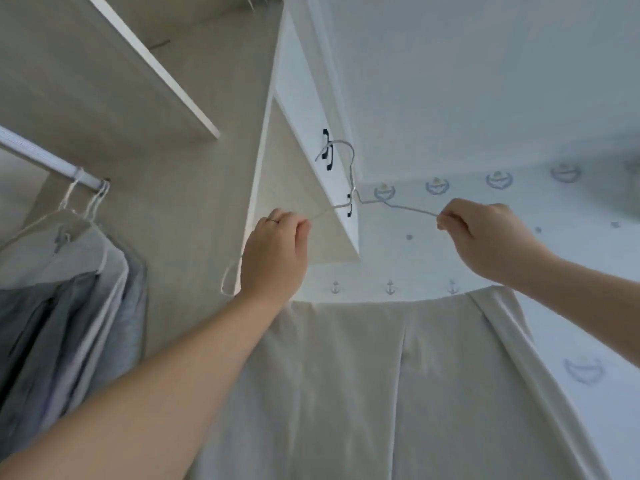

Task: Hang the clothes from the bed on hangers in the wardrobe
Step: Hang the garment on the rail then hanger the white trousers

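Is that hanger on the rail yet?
No, the left hand and right hand hold the hanger clear of the rail.

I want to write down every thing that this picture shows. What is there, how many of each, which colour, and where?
wire hanger: one, silver-white, held up in the middle
cloth: one, cream, below the hands
rail: one, white, upper left
hangers on the rail: at least two, white, near the rail's right end
hung clothes: number unclear, grey and white, lower left under the rail
shelf: one, beige with white edge, top left
wardrobe door: one, white, centre
door handles: two, black, on the wardrobe door
wallpaper: pale, blue anchors and emblems, right
ring: one, silver, on a left finger
left hand: grips the hanger's left side
right hand: pinches its right end
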